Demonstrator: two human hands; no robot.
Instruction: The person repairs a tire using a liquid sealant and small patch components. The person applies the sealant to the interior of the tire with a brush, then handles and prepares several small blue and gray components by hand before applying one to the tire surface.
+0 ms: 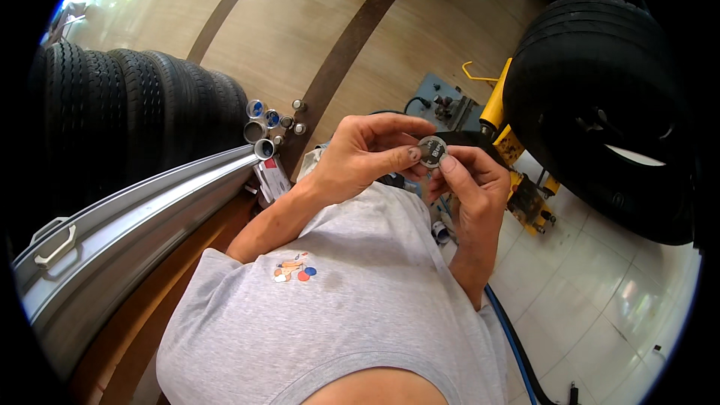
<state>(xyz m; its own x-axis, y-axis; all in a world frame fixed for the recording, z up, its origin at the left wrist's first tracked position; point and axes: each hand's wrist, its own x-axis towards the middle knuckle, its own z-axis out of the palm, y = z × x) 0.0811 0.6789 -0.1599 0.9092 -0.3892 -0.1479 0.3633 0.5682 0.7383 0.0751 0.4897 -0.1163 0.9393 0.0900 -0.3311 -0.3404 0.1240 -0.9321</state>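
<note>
In front of my chest, both hands meet at a small round tyre patch (433, 151), dark in the middle with pale printed marks and a lighter grey rim. My left hand (351, 156) pinches its left edge between thumb and fingers. On the opposite edge, the thumb of my right hand (478, 189) presses against the front, with the fingers curled behind. The patch's printed face is turned up toward me. Its back is hidden by the fingers.
A row of upright tyres (142, 94) stands at left, beside a long grey metal panel (150, 225) with a white handle. Several small cans (256, 132) sit at its far end. At right, a large tyre (577, 75) rests by a yellow machine arm (496, 101). A hose (517, 341) runs lower right.
</note>
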